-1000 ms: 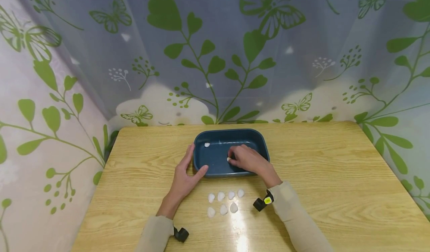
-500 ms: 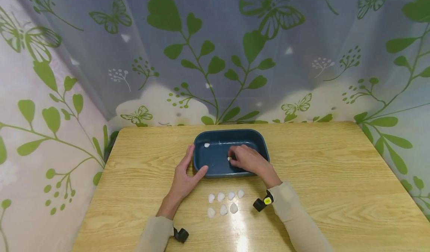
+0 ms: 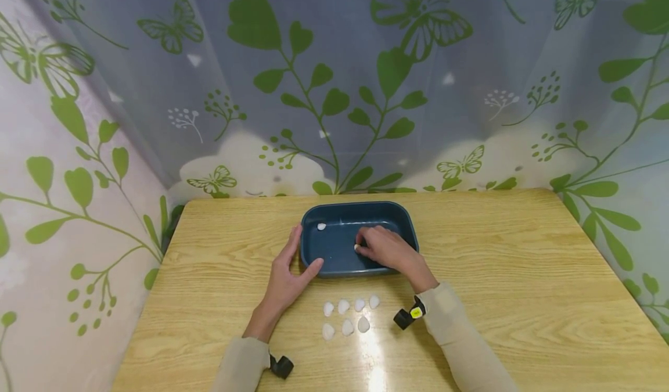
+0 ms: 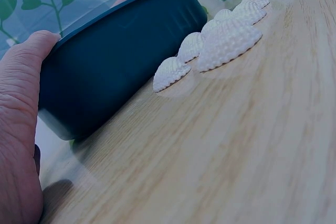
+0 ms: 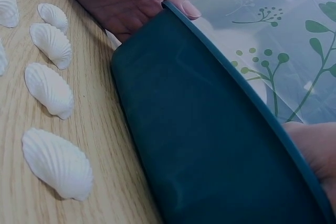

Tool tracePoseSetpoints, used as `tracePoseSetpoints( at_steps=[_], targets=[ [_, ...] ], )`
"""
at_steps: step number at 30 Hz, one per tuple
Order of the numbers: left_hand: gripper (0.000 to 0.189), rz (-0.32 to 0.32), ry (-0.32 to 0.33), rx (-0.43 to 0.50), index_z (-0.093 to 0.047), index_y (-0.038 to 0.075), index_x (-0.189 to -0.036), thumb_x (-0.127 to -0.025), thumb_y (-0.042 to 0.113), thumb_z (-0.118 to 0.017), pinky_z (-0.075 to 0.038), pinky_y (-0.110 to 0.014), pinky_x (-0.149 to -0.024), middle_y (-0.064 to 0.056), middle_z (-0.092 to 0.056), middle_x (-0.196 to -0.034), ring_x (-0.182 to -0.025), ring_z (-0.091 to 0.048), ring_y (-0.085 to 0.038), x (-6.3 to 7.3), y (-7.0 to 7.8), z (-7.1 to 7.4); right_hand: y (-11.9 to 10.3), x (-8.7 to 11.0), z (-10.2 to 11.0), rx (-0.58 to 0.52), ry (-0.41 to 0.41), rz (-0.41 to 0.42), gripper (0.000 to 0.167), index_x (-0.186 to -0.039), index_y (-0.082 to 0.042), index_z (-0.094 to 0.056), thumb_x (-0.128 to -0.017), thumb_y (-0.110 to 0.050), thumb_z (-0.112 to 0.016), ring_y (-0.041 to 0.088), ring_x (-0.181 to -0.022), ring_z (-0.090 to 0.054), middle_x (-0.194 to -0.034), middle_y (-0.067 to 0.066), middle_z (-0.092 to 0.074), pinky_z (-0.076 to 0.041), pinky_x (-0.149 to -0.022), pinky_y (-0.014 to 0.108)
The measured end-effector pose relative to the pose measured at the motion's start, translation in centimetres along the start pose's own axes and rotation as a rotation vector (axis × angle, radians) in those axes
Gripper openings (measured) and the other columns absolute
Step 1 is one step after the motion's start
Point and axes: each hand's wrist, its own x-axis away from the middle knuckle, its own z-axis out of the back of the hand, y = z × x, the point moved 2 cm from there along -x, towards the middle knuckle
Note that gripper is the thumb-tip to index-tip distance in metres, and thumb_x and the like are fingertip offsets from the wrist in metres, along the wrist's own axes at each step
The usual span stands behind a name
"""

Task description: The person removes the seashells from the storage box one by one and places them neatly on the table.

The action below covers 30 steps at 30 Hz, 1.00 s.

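My left hand [image 3: 286, 279] holds the left end of a dark blue plastic tub [image 3: 334, 271]. Its thumb [image 5: 181, 4] lies over the rim in the right wrist view, and the fingers lie along the end wall. Inside the tub, my right hand [image 3: 385, 248] pinches a small whitish shell [image 3: 357, 247] between thumb and fingertips, low over the tub floor. Most of that shell is hidden by the fingers. Another white seashell [image 3: 321, 226] lies by itself in the tub's far left part.
In front of the tub, several ribbed white seashells [image 3: 343, 306] lie in two rows on the wooden table [image 3: 502, 264]. A curtain [image 3: 334, 90] printed with green leaves and butterflies hangs behind the table and at both sides.
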Motion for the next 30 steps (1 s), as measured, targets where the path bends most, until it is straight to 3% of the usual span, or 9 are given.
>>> tracePoseSetpoints(
  at_steps=[22, 30],
  targets=[
    [0.088, 0.011, -0.001, -0.007, -0.025, 0.025, -0.167, -0.097, 0.034, -0.077, -0.023, -0.049, -0.126, -0.015, -0.022, -0.173, -0.16, -0.017, -0.021, 0.02, 0.05, 0.08, -0.25, -0.02, 0.11, -0.006, -0.01, 0.003, 0.015, -0.108, -0.01, -0.071, -0.104, -0.023, -0.068, 0.007, -0.071, -0.058, -0.095, 0.0, -0.071, -0.052, -0.067, 0.031],
    [0.088, 0.01, -0.001, 0.001, -0.026, 0.025, -0.167, -0.096, 0.033, -0.077, -0.023, -0.049, -0.126, -0.016, -0.022, -0.172, -0.16, -0.018, -0.023, 0.07, 0.05, 0.05, -0.26, 0.14, 0.04, -0.056, -0.024, 0.025, 0.015, -0.112, -0.007, -0.069, -0.103, -0.019, -0.069, 0.007, -0.066, -0.055, -0.093, 0.0, -0.07, -0.049, -0.064, 0.028]
  ],
)
